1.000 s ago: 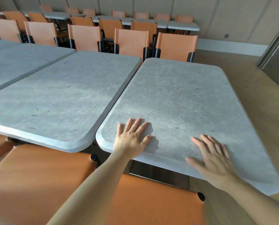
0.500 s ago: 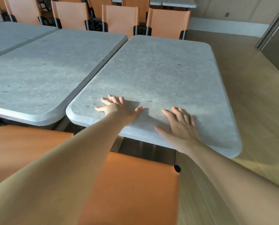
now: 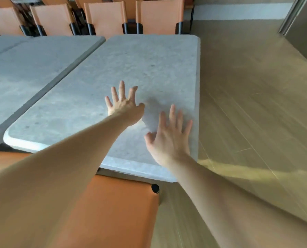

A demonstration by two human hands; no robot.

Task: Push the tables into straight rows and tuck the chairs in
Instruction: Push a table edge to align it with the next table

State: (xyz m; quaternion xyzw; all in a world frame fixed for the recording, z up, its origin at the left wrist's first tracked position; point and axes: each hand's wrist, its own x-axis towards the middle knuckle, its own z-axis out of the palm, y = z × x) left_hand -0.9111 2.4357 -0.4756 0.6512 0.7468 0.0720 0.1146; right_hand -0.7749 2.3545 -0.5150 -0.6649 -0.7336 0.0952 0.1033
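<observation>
A grey stone-look table [image 3: 140, 68] with rounded corners stands before me, skewed against the neighbouring grey table [image 3: 33, 72] on its left, so a wedge-shaped gap runs between them. My left hand [image 3: 124, 104] lies over the middle of the skewed table with fingers spread and straight. My right hand [image 3: 170, 136] is spread over the table near its right edge, fingers straight, blurred by motion. An orange chair back [image 3: 117, 203] sits below my arms at the table's near edge.
A row of orange chairs [image 3: 159, 17] with black legs lines the far side of the tables. Tan wood floor [image 3: 256, 104] spreads to the right. A metal-framed door or panel [image 3: 304, 29] stands at the far right.
Both hands have moved farther up and rightward across the table top, fingers more spread. The view has shifted right, so the table's right edge now runs nearly straight away from me.
</observation>
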